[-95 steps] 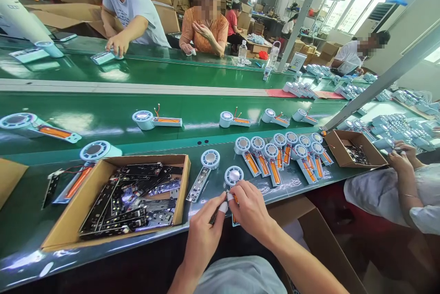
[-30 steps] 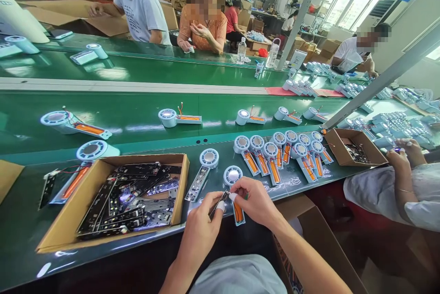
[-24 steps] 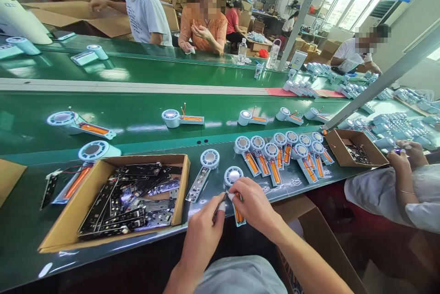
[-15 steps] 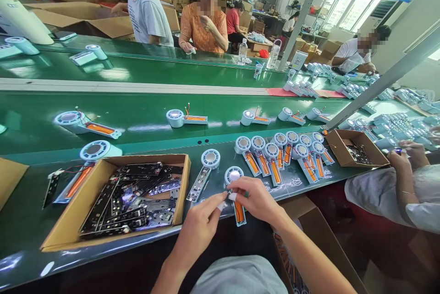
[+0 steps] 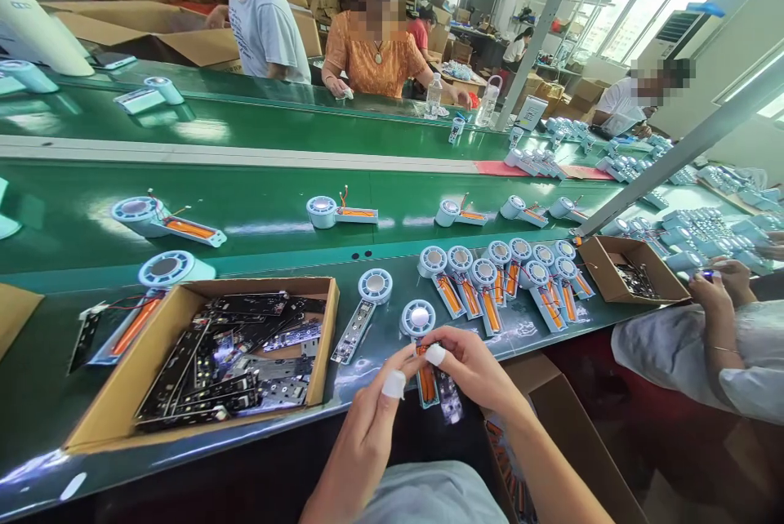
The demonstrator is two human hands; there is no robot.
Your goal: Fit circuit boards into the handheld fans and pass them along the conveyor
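A light-blue handheld fan (image 5: 419,317) lies in front of me, its opened handle showing an orange battery and wires. My right hand (image 5: 469,365) is closed in a pinch on a dark circuit board (image 5: 450,400), which hangs beside the handle. My left hand (image 5: 375,401) has its fingertips at the upper handle, near the right fingertips. Its fingers are bent inward, and whatever they grip is hidden. White covers wrap both thumbs. Another fan (image 5: 375,286), with a circuit board fitted along its handle, lies to the left of the hands.
A cardboard box (image 5: 331,328) of circuit boards stands on the left. Several open fans (image 5: 483,273) are grouped to the right, near a smaller box (image 5: 634,267). More fans lie along the green belt (image 5: 263,202). A co-worker's hands (image 5: 716,287) work at far right.
Both hands have shifted slightly down and right, and the left thumb has moved away from the right fingertips. The circuit board now shows below my right hand. Fans on the belt have moved right.
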